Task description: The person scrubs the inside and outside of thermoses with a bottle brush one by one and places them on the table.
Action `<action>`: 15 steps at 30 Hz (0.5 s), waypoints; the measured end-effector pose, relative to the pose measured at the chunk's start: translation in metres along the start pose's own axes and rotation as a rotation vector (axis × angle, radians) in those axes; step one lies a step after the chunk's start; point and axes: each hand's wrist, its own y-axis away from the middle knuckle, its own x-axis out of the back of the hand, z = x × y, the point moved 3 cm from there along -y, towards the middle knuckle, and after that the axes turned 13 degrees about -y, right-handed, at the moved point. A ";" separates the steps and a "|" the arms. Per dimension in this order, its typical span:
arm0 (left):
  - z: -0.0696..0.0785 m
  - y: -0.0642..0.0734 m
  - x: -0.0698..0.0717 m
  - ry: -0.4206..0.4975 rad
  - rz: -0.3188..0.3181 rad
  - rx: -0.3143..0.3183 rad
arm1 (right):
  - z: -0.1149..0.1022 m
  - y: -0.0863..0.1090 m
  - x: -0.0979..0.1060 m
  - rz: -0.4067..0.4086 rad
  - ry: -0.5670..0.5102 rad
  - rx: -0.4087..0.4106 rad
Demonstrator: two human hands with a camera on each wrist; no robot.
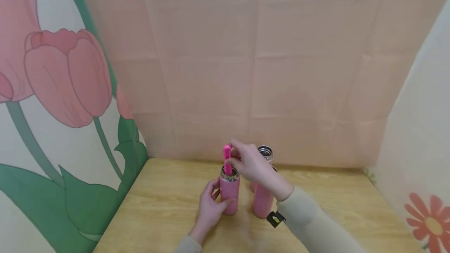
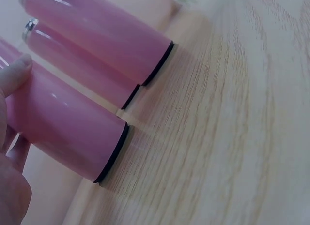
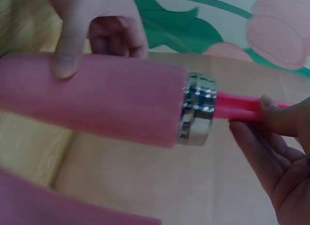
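Observation:
A pink thermos bottle (image 1: 229, 196) with a shiny metal neck stands upright on the table, its lid off. Around its body my left hand (image 1: 209, 209) curls, thumb (image 2: 18, 72) across the near side. From the open mouth sticks a bright pink handle (image 1: 227, 159), which my right hand (image 1: 250, 163) pinches between thumb and fingers. In the right wrist view this handle (image 3: 237, 106) reaches past the metal neck (image 3: 198, 109), and its lower end is hidden inside the bottle.
Two more pink bottles stand close by on the right: a nearer one (image 1: 263, 202), partly behind my right forearm, and one (image 1: 265, 152) further back with an open metal mouth. Behind the wooden table (image 1: 168, 206) rises a beige backdrop (image 1: 211, 69); a tulip-patterned wall (image 1: 70, 73) borders the left.

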 end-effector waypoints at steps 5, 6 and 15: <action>0.000 0.003 -0.002 -0.003 -0.003 0.013 | 0.012 0.012 0.002 0.119 -0.014 -0.083; 0.000 0.003 -0.002 -0.005 -0.002 0.018 | 0.014 0.013 0.003 0.130 -0.015 -0.104; 0.001 -0.001 -0.005 0.001 0.012 0.021 | 0.022 0.017 0.008 0.175 -0.019 -0.117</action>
